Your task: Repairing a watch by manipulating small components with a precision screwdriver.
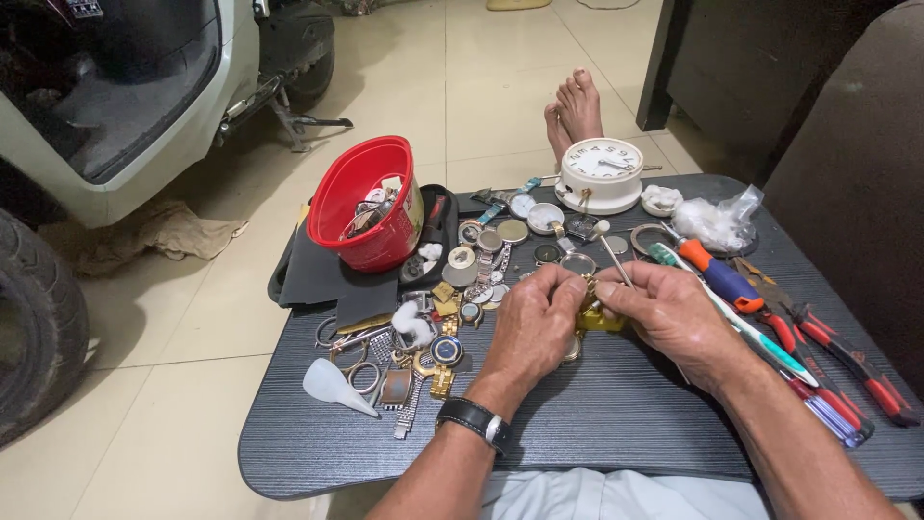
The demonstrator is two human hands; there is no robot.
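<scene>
Head view: the left hand and right hand close together on a small gold watch, which is mostly hidden by the fingers, above the dark wood-grain table. The right hand also pinches a thin metal tool. Nearby lie a red plastic bowl, a round white clock and red-handled pliers, cut off at the table's edge.

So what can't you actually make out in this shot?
- Gold-coloured piece: head view, mostly hidden by the left hand and right hand.
- Red tub contents: too small and jumbled to tell.
- Pliers: handle ends cut off at the table's right edge.
</scene>
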